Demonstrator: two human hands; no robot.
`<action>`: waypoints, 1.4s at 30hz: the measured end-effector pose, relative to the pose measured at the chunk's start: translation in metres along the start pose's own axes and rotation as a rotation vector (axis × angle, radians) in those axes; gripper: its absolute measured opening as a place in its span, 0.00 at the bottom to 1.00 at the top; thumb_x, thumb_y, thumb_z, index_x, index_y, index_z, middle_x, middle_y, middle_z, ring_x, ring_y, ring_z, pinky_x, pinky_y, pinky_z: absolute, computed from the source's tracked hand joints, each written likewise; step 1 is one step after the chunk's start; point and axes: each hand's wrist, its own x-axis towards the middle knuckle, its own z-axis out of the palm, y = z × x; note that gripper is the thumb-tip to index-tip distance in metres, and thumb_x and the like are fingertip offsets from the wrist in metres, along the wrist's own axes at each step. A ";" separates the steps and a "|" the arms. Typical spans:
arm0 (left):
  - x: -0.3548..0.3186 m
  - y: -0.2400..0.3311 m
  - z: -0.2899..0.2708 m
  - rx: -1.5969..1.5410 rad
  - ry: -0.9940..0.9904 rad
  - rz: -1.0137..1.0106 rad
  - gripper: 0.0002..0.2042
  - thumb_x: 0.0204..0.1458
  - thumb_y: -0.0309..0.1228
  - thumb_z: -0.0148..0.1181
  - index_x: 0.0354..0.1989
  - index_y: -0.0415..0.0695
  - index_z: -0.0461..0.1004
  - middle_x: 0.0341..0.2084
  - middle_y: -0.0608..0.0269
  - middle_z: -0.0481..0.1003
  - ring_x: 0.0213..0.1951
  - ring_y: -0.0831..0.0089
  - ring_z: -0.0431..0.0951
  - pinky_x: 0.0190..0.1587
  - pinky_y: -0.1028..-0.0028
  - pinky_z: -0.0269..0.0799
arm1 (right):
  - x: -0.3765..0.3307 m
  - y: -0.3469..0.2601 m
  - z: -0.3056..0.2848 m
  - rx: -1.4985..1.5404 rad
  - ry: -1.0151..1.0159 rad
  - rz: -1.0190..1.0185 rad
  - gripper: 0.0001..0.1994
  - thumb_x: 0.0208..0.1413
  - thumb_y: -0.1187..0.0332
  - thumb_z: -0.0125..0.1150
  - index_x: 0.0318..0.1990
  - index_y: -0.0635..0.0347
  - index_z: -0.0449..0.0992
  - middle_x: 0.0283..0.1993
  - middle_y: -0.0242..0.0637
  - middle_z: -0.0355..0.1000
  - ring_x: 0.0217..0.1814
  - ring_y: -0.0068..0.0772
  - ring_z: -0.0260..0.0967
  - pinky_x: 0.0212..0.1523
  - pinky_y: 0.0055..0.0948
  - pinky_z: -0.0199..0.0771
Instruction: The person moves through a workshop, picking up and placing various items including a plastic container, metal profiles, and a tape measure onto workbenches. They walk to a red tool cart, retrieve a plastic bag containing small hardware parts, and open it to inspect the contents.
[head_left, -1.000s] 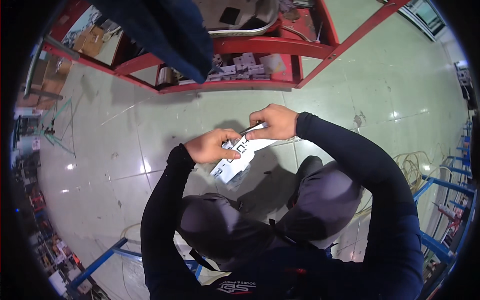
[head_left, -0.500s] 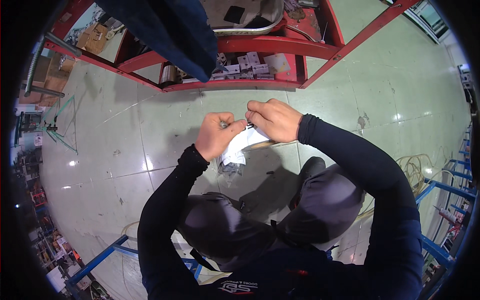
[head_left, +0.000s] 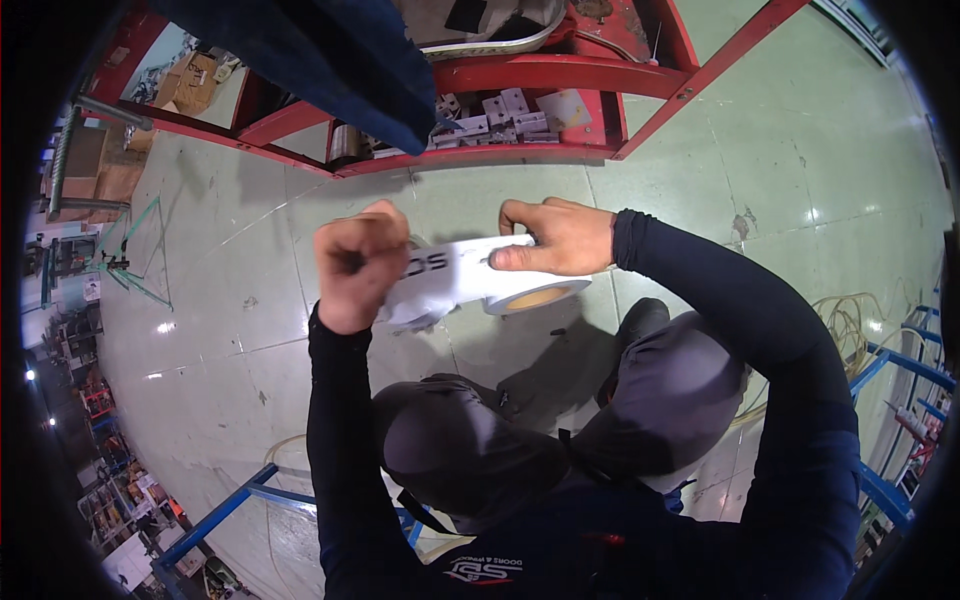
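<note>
A strip of white tape with dark print is stretched between my hands, above the floor in front of my knees. My left hand is closed in a fist at its left end. Under that end hangs a crumpled clear plastic bag, partly covered by the strip; its contents are hard to make out. My right hand pinches the tape between thumb and fingers. The tape roll, with a tan cardboard core, hangs just below the right hand.
A red metal rack stands ahead, with silvery metal blocks on its lower shelf. Dark blue cloth drapes over it. Blue metal frames stand at both sides, a pale coiled hose at right. Cardboard boxes sit far left.
My hands were close together over the tape. The left has moved left, drawing the strip out with the bag at its end. The roll now shows more fully under my right hand.
</note>
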 end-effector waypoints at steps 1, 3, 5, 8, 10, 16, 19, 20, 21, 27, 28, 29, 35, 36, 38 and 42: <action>0.003 0.004 -0.002 -0.017 0.008 0.041 0.12 0.36 0.17 0.50 0.15 0.43 0.52 0.13 0.65 0.59 0.25 0.68 0.62 0.29 0.70 0.58 | 0.000 0.007 0.002 -0.033 0.000 0.017 0.37 0.55 0.30 0.50 0.47 0.62 0.67 0.20 0.52 0.70 0.28 0.52 0.73 0.32 0.46 0.69; 0.004 0.012 0.008 -0.148 0.053 0.021 0.12 0.34 0.21 0.50 0.14 0.46 0.51 0.13 0.68 0.57 0.25 0.69 0.59 0.31 0.68 0.57 | 0.003 0.024 0.010 -0.104 -0.008 0.048 0.40 0.52 0.27 0.49 0.48 0.62 0.66 0.21 0.52 0.71 0.29 0.54 0.74 0.34 0.47 0.70; 0.005 0.012 0.013 -0.302 0.000 0.002 0.14 0.37 0.25 0.52 0.14 0.48 0.50 0.14 0.70 0.55 0.25 0.70 0.56 0.33 0.66 0.55 | 0.005 0.028 0.013 -0.095 -0.021 0.025 0.44 0.48 0.23 0.48 0.50 0.62 0.67 0.23 0.51 0.73 0.32 0.56 0.75 0.37 0.46 0.72; 0.010 0.012 0.020 -0.534 0.189 -0.012 0.13 0.32 0.26 0.52 0.13 0.49 0.50 0.14 0.70 0.56 0.32 0.69 0.58 0.50 0.62 0.58 | 0.011 0.021 0.014 0.029 -0.127 0.018 0.46 0.51 0.26 0.49 0.57 0.64 0.66 0.33 0.50 0.77 0.41 0.49 0.76 0.45 0.40 0.73; 0.019 0.013 0.018 -0.617 0.155 0.027 0.14 0.35 0.31 0.56 0.12 0.50 0.54 0.23 0.66 0.63 0.41 0.67 0.61 0.63 0.61 0.52 | 0.016 0.018 0.024 0.254 -0.186 -0.142 0.44 0.53 0.27 0.49 0.57 0.63 0.68 0.43 0.49 0.75 0.50 0.45 0.73 0.51 0.37 0.70; 0.019 0.006 0.017 -0.644 0.293 -0.069 0.11 0.44 0.38 0.60 0.28 0.50 0.65 0.53 0.55 0.65 0.60 0.60 0.63 0.68 0.57 0.52 | 0.017 -0.008 0.028 0.735 -0.396 -0.140 0.25 0.62 0.50 0.59 0.57 0.62 0.74 0.48 0.32 0.75 0.51 0.21 0.67 0.53 0.25 0.68; 0.014 -0.002 0.007 -0.565 0.383 -0.255 0.18 0.52 0.46 0.55 0.42 0.46 0.67 0.54 0.53 0.68 0.59 0.59 0.67 0.63 0.56 0.62 | 0.014 0.000 0.018 0.788 -0.175 -0.124 0.23 0.63 0.53 0.60 0.56 0.62 0.75 0.47 0.31 0.76 0.49 0.18 0.68 0.52 0.24 0.69; 0.010 -0.005 -0.004 -0.495 0.382 -0.431 0.20 0.56 0.48 0.50 0.48 0.45 0.67 0.53 0.54 0.70 0.57 0.60 0.70 0.61 0.56 0.64 | 0.013 0.001 0.013 0.760 -0.086 -0.113 0.23 0.63 0.53 0.60 0.56 0.62 0.75 0.47 0.32 0.76 0.48 0.18 0.68 0.52 0.24 0.69; 0.008 -0.007 -0.012 -0.420 0.378 -0.606 0.24 0.61 0.51 0.45 0.54 0.43 0.68 0.53 0.55 0.72 0.54 0.61 0.73 0.59 0.57 0.67 | 0.012 0.002 0.010 0.732 0.003 -0.103 0.23 0.63 0.54 0.60 0.56 0.62 0.75 0.47 0.32 0.76 0.48 0.18 0.68 0.52 0.24 0.70; 0.004 -0.023 0.003 -0.227 0.236 -0.748 0.22 0.65 0.44 0.48 0.57 0.38 0.67 0.48 0.57 0.77 0.48 0.67 0.79 0.51 0.67 0.74 | 0.006 0.012 -0.004 0.308 0.213 -0.013 0.19 0.63 0.55 0.59 0.50 0.62 0.77 0.42 0.37 0.78 0.41 0.22 0.71 0.44 0.29 0.72; 0.005 -0.029 0.003 -0.262 0.228 -0.692 0.21 0.64 0.42 0.50 0.56 0.38 0.67 0.47 0.57 0.77 0.47 0.68 0.79 0.51 0.67 0.74 | 0.006 0.012 -0.005 0.404 0.210 -0.028 0.18 0.63 0.56 0.59 0.50 0.62 0.77 0.42 0.37 0.78 0.41 0.22 0.72 0.44 0.29 0.72; 0.005 -0.034 0.003 -0.297 0.219 -0.636 0.19 0.64 0.40 0.51 0.56 0.39 0.67 0.47 0.57 0.77 0.47 0.69 0.79 0.51 0.67 0.75 | 0.006 0.010 -0.006 0.500 0.206 -0.043 0.18 0.63 0.56 0.58 0.50 0.62 0.76 0.42 0.36 0.79 0.41 0.23 0.72 0.45 0.30 0.72; 0.001 -0.047 -0.011 0.247 0.149 -0.581 0.32 0.57 0.35 0.61 0.67 0.38 0.54 0.59 0.57 0.68 0.54 0.65 0.74 0.55 0.65 0.71 | -0.003 0.009 -0.011 0.162 0.103 -0.017 0.17 0.64 0.54 0.54 0.49 0.55 0.78 0.38 0.41 0.79 0.40 0.36 0.76 0.42 0.37 0.72; 0.001 -0.048 -0.011 0.489 0.072 -0.343 0.33 0.55 0.34 0.63 0.67 0.38 0.54 0.59 0.57 0.67 0.55 0.63 0.73 0.57 0.64 0.69 | -0.004 0.013 -0.010 0.023 0.080 -0.026 0.16 0.64 0.54 0.53 0.49 0.53 0.78 0.38 0.42 0.79 0.40 0.41 0.76 0.43 0.39 0.73; 0.006 -0.041 0.008 0.632 -0.169 -0.267 0.36 0.48 0.33 0.69 0.65 0.38 0.58 0.57 0.53 0.70 0.56 0.58 0.72 0.60 0.65 0.65 | -0.007 0.013 -0.006 -0.142 0.051 -0.031 0.15 0.62 0.53 0.52 0.46 0.49 0.79 0.36 0.45 0.78 0.41 0.53 0.74 0.44 0.45 0.72; 0.021 -0.038 0.053 0.646 -0.532 -0.381 0.33 0.42 0.37 0.74 0.57 0.37 0.68 0.49 0.47 0.74 0.52 0.52 0.74 0.55 0.64 0.67 | -0.003 0.005 0.003 -0.237 0.052 -0.065 0.13 0.58 0.53 0.55 0.40 0.50 0.79 0.35 0.44 0.77 0.41 0.51 0.75 0.43 0.47 0.73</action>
